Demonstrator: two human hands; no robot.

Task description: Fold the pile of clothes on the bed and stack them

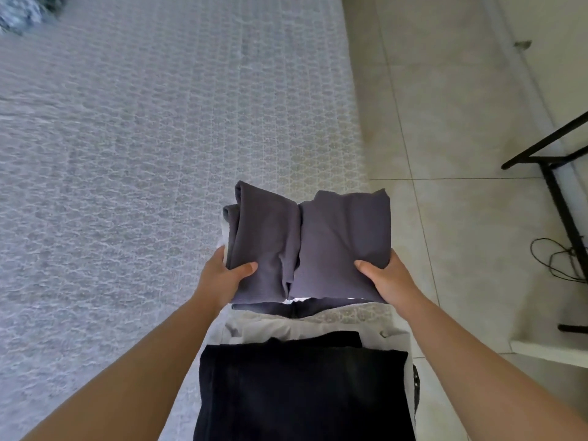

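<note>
- Folded dark grey garment (310, 243) is in both my hands, held above the bed's right edge, near the bed's near-right corner.
- Its long axis runs left-right across my view; a deep crease goes down its middle from far to near, splitting it into two lobes. Far edge is lumpy and uneven, near edge is fairly straight and points back at me.
- My left hand (222, 275) grips the garment's near-left corner: thumb curled on top, other fingers underneath and hidden.
- My right hand (389, 280) grips the near-right corner the same way, thumb pressed on top, fingers under the cloth.
- A pale layer peeks out at the garment's left side and under its near edge; can't tell if it's a separate piece.
- Just nearer to me: a folded light grey piece (305, 327) lies on the bed at its right edge, with a folded black garment (299, 389) on top of it, overhanging toward me.
- Bed (143, 154) has a grey-white patterned cover; a blurry blue-white cloth (25, 9) sits at its far-left corner.
- Right of the bed: tiled floor (445, 138), a black metal frame (553, 173), a thin black cable (560, 259) on the floor beside it.
</note>
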